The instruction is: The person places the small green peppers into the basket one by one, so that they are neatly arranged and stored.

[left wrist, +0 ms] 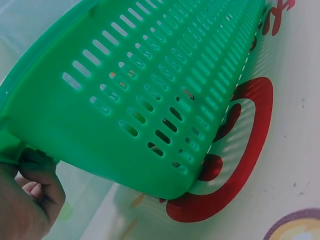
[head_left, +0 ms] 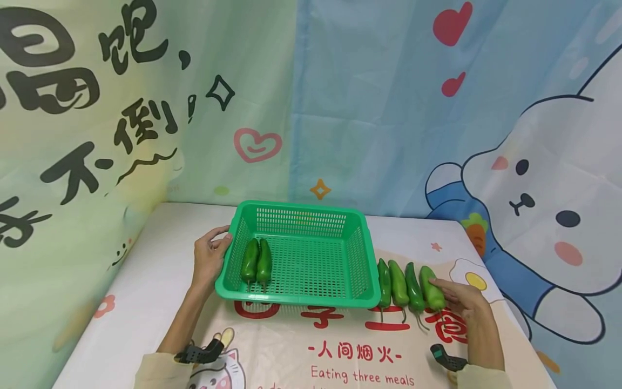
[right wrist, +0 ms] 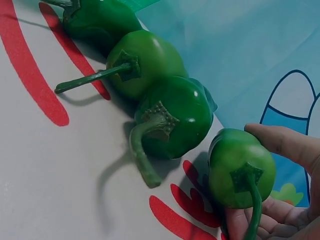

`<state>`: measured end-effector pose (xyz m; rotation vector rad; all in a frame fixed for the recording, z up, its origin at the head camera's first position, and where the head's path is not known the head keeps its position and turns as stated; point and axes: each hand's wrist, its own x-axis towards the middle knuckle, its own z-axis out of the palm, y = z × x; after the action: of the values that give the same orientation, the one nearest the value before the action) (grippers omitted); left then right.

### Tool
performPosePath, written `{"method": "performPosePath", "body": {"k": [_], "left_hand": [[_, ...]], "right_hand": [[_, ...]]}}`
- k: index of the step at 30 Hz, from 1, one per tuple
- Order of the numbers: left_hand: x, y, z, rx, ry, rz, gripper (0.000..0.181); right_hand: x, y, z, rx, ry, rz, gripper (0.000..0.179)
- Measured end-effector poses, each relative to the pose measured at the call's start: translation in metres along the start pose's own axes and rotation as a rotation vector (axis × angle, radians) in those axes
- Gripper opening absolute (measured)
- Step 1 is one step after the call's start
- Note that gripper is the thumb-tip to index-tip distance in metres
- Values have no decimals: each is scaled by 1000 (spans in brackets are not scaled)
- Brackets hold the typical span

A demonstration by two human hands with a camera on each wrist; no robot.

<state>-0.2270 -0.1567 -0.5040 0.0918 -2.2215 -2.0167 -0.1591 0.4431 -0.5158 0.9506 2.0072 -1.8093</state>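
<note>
One green pepper [right wrist: 241,172] between right-hand fingers [right wrist: 284,142]

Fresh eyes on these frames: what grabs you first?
The bright green basket at centre, its left end gripped by the left hand, with two green peppers inside at the left. Next, the row of four peppers just right of it, the right hand pinching the outermost. Behind, a big white cartoon animal fills the backdrop's right side.

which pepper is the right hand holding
The rightmost pepper of the four outside the basket: the right hand grips it and touches none of the others.
</note>
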Motion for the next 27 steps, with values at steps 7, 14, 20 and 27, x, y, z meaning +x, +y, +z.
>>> {"method": "performPosePath", "body": {"k": [7, 14, 20, 27], "left_hand": [[-1, 2, 1, 4, 2, 2, 37], [-2, 2, -1, 8, -3, -14, 39], [-1, 0, -3, 2, 0, -4, 39], [-2, 1, 0, 12, 0, 2, 39]], "right_hand": [[-5, -3, -1, 49, 18, 10, 40], [-7, -3, -2, 131, 41, 38, 102], [-8, -4, 2, 144, -4, 11, 99], [-19, -15, 11, 159, -39, -14, 64]]}}
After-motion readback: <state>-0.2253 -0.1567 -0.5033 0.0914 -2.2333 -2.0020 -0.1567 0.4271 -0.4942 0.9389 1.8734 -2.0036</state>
